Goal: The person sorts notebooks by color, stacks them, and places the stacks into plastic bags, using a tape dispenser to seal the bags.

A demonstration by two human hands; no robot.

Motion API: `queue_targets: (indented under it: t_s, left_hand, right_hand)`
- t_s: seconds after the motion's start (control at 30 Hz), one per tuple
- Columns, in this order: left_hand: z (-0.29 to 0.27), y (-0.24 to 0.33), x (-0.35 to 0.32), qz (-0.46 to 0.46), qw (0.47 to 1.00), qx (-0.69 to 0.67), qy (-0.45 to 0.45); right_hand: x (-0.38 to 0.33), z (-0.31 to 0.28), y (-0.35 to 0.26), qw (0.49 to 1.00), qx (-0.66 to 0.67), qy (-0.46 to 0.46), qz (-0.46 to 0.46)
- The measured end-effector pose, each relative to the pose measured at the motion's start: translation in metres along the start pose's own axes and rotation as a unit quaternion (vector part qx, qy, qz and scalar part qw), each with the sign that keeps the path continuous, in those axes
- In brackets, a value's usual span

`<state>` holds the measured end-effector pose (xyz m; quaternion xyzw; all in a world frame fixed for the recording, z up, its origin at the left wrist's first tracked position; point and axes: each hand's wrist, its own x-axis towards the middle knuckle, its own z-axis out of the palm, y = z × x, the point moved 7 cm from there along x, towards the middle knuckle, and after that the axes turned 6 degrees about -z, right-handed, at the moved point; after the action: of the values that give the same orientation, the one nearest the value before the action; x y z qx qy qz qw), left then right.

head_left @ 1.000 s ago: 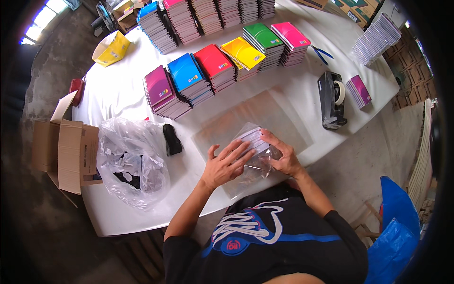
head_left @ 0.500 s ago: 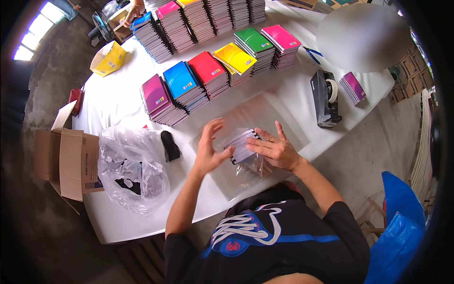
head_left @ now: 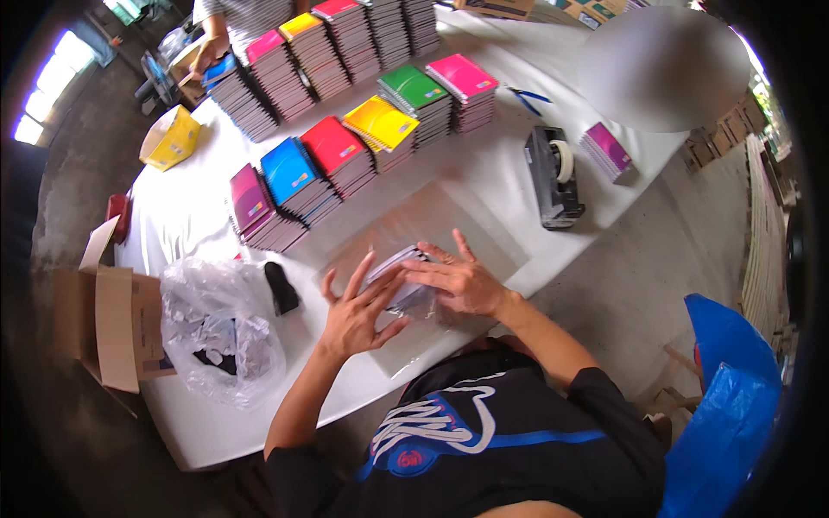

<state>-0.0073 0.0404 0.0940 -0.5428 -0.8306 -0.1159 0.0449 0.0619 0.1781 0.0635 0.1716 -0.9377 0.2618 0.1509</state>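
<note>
A small bundle of spiral notebooks [head_left: 406, 295] lies in clear plastic wrap [head_left: 423, 311] near the table's front edge, page edges showing pale. My left hand [head_left: 356, 316] reaches over its left side, fingers stretched out and spread. From the right, my right hand [head_left: 465, 283] lays extended fingers against the bundle's far right part, index finger raised. Both hands partly cover the bundle. Beneath is a transparent sheet [head_left: 462, 207] on the white table. Stacks of notebooks with purple [head_left: 250, 200], blue [head_left: 291, 171], red [head_left: 332, 143], yellow [head_left: 381, 122], green and pink covers stand beyond.
A black tape dispenser [head_left: 548, 177], a small purple notebook stack [head_left: 606, 152] and pliers [head_left: 528, 99] are at right. Left are a plastic bag [head_left: 229, 302], black object [head_left: 281, 288], cardboard box [head_left: 117, 324] and yellow container [head_left: 169, 138]. Another person's hand [head_left: 210, 52] touches a far stack.
My left hand has come down from beside the bundle to lie over it. The view has shifted, and more of the other person shows at the far side.
</note>
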Motion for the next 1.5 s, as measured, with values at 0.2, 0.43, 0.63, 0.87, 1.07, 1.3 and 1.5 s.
queue_targets:
  t_s: [0.2, 0.43, 0.63, 0.87, 1.07, 1.3, 1.5]
  left_hand:
    - [0.004, -0.007, -0.005, -0.062, 0.995, -0.049, -0.054]
    - [0.006, -0.007, -0.001, -0.078, 0.990, -0.061, -0.097]
    - [0.006, -0.010, -0.002, -0.087, 0.989, -0.062, -0.100]
    - [0.005, -0.007, -0.006, -0.041, 0.990, -0.055, -0.127]
    - [0.016, -0.016, -0.013, -0.050, 0.985, -0.032, -0.164]
    - [0.012, -0.013, -0.007, -0.049, 0.984, -0.038, -0.167]
    - [0.022, -0.020, -0.016, -0.051, 0.998, -0.024, -0.038]
  right_hand:
    - [-0.102, -0.108, 0.112, 0.853, 0.171, 0.432, 0.238]
    - [-0.193, -0.110, 0.211, 0.681, 0.319, 0.244, 0.612]
    - [-0.205, -0.101, 0.193, 0.699, 0.388, 0.317, 0.510]
    - [-0.143, -0.161, 0.112, 0.852, -0.217, 0.296, 0.374]
    - [0.055, -0.062, 0.012, 0.902, 0.326, -0.174, 0.222]
    - [0.106, 0.002, 0.004, 0.950, -0.037, -0.259, 0.172]
    - [0.080, -0.029, 0.030, 0.934, 0.142, -0.272, 0.184]
